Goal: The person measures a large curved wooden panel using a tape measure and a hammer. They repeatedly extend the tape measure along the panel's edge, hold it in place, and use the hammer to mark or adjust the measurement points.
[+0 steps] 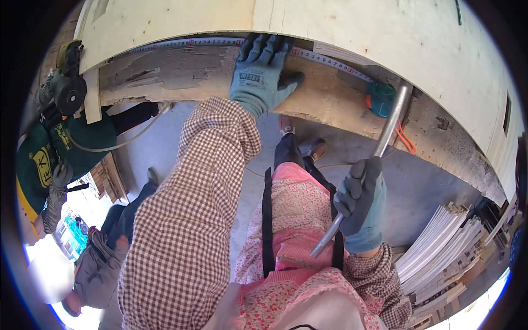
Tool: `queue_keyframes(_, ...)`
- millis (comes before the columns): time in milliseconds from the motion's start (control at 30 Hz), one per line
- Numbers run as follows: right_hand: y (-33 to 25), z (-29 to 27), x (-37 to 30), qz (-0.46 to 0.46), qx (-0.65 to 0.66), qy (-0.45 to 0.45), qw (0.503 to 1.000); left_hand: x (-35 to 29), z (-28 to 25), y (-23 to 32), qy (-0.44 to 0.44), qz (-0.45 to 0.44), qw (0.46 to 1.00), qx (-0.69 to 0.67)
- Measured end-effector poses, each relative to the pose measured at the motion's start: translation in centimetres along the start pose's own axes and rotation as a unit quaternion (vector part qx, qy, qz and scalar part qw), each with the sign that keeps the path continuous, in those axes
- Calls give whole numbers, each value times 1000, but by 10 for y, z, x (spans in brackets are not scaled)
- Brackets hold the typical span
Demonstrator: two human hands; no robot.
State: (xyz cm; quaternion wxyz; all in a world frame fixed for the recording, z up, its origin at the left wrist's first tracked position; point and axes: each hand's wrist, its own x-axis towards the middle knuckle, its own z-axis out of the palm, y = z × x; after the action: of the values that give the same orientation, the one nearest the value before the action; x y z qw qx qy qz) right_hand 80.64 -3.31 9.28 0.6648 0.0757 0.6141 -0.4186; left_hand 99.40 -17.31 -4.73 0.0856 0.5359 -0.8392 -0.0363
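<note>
My left hand (258, 80), in a blue-grey work glove, lies flat with its fingers stretched out over a worn wooden beam (181, 71). Its fingertips reach the edge of a pale wood panel (330, 19), and they cover part of a tape measure's white blade (330, 61). That blade runs along the beam on both sides of the hand. At its right end sits the teal tape measure case (379, 99), with an orange strap (406, 140) hanging down. My gloved right hand (360, 203) is wrapped round a silver metal rod (391, 121), held at a slant beside the beam.
At the left is a person in a dark green apron (66, 143), near a power tool with a round disc (70, 96). Another person's grey clothing (99, 269) shows lower left. Stacked pale wood strips (440, 242) lie at the right. A thin hose (118, 146) hangs at the left.
</note>
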Motion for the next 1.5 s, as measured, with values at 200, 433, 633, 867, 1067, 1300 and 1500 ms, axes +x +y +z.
queue_keyframes(200, -3, -8, 2, -11, -47, -1, 999, -2, -1, -1, -2, -3, 1000, -1)
queue_keyframes(433, -1, -7, 3, -4, -28, 16, 999, -1, -2, 2, 1, -2, 1000, -3)
queue_keyframes(633, -3, -8, 2, -3, -42, 6, 999, -2, 1, -1, 5, 6, 1000, 21)
queue_keyframes(867, -3, -8, 2, 5, -47, 11, 999, -1, 3, 0, 6, 6, 1000, 19)
queue_keyframes(1067, -3, -5, 1, 4, -57, 17, 998, -2, 1, -1, 10, 7, 1000, 18)
queue_keyframes(1300, -3, -5, -2, 1, -63, 24, 998, -2, 3, 0, 14, 4, 1000, 20)
queue_keyframes(1500, 2, -2, -5, 1, -39, 10, 999, -2, 4, -2, 14, 5, 1000, -13)
